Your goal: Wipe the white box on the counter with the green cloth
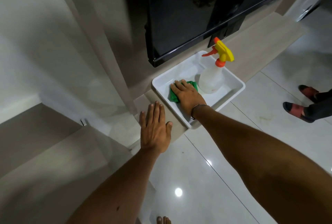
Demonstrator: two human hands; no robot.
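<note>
A shallow white box (231, 96) sits on a low beige counter (255, 44), overhanging its front edge. Inside the box lies a folded green cloth (173, 96), and my right hand (188, 96) presses flat on top of it, covering most of the cloth. My left hand (155, 128) rests flat on the counter just left of the box, fingers together and holding nothing. A clear spray bottle (211, 78) with a yellow and orange trigger head stands upright in the box's far right part.
A black screen (188, 11) stands right behind the box. Glossy white floor tiles (251, 134) spread out to the right, where another person's feet in red sandals (294, 109) stand. A pale wall and cabinet (45, 62) fill the left.
</note>
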